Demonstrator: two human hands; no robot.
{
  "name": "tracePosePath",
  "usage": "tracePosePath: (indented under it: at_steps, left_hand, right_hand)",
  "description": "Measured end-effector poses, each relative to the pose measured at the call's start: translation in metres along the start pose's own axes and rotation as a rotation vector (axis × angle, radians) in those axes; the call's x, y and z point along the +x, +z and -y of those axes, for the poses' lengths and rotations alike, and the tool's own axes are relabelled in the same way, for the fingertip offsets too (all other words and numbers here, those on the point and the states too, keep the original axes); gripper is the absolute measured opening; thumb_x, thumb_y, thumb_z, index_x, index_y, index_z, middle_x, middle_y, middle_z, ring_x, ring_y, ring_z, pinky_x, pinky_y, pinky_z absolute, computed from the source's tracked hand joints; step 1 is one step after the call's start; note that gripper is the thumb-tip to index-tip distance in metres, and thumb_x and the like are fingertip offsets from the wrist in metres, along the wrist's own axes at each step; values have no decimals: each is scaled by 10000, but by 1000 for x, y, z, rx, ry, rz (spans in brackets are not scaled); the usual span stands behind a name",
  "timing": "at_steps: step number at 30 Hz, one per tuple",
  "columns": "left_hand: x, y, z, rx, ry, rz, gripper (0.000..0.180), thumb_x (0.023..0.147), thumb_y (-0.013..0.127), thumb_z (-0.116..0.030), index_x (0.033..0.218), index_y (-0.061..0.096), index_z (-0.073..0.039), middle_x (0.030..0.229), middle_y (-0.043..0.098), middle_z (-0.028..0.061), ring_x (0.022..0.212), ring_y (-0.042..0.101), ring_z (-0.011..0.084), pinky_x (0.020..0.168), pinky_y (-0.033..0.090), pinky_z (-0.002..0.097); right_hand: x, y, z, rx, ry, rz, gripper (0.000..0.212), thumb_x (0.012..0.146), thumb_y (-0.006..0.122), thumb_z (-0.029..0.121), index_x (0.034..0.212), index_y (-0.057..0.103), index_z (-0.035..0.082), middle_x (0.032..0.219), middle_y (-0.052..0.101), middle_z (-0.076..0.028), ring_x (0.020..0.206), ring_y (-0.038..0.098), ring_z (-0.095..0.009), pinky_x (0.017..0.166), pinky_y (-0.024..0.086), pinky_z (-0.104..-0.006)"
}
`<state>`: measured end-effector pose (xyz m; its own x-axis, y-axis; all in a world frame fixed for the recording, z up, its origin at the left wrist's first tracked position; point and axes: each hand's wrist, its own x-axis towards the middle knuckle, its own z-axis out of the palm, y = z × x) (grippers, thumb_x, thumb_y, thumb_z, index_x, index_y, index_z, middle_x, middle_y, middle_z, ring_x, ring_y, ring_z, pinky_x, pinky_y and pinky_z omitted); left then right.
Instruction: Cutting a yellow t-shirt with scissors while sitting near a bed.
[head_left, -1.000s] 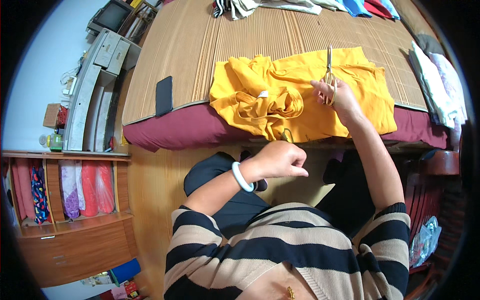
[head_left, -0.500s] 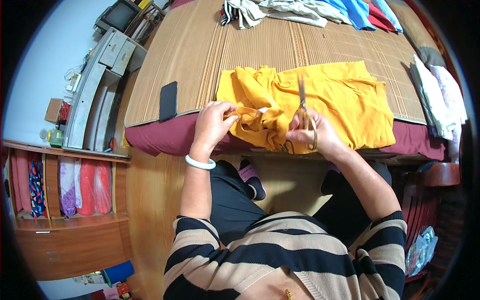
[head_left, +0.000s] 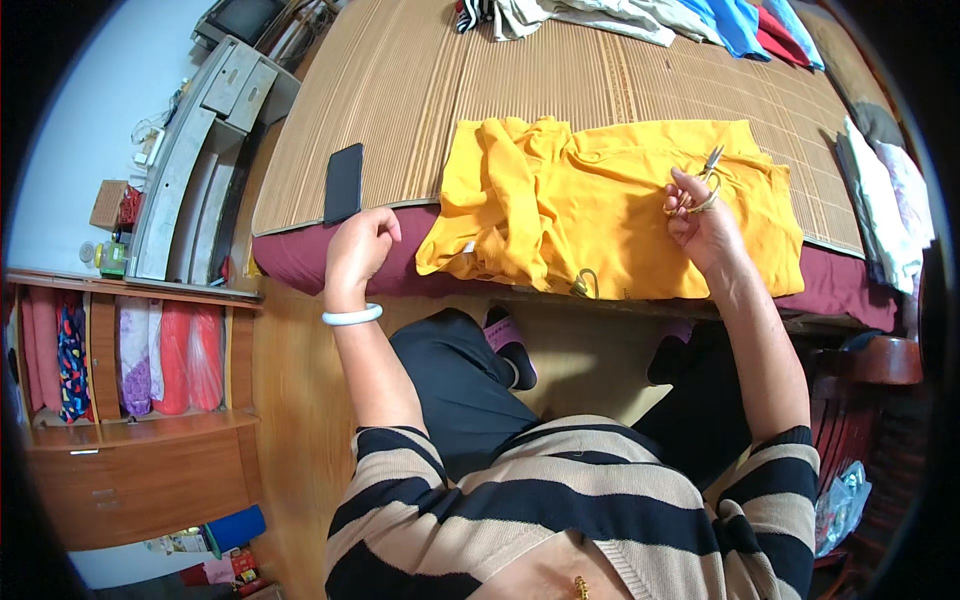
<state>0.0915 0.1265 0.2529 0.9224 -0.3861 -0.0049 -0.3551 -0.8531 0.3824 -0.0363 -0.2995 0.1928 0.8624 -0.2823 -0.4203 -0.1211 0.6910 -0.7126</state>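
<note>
1. we see the right hand (head_left: 702, 222) curled round the gold scissors (head_left: 712, 166), points facing away, maybe to keep them off the skin.
2. the yellow cloth (head_left: 640, 190) lies at the mat's (head_left: 540, 85) near edge, perhaps for easy reach.
3. the left hand (head_left: 358, 250) is near the dark phone (head_left: 344, 180), apart from the cloth. its fingers bend; we can't tell if they meet.
4. folds hide some cloth; the far clothes (head_left: 600, 20) are cut off.

Scissors (head_left: 713, 163) partly behind the fingers (head_left: 689, 184)
</note>
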Motion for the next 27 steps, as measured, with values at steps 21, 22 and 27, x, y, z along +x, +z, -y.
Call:
tracePosePath:
  at_steps: [21,22,27]
  left_hand:
    - [18,41,-74,-629,66,200,395,998,515,-378,887,637,-19,786,633,33,744,599,98,644,467,240]
    - [18,39,-78,-682,68,210,408,997,506,-403,886,638,-34,783,629,31,731,589,92,618,451,230]
    - [21,57,-78,-689,-57,107,456,950,568,-443,835,634,-7,726,631,51,634,580,145,607,479,290]
  right_hand:
    - [-5,17,-20,-80,-34,2,196,846,727,164,867,553,77,790,603,-37,633,548,-81,447,363,-195]
    - [-6,12,-17,-93,-39,7,188,849,723,165,864,555,83,776,600,-27,621,545,-79,447,363,-195]
    - [-8,21,-35,-187,-52,48,151,857,705,153,873,569,91,708,595,4,565,530,-71,453,391,-227]
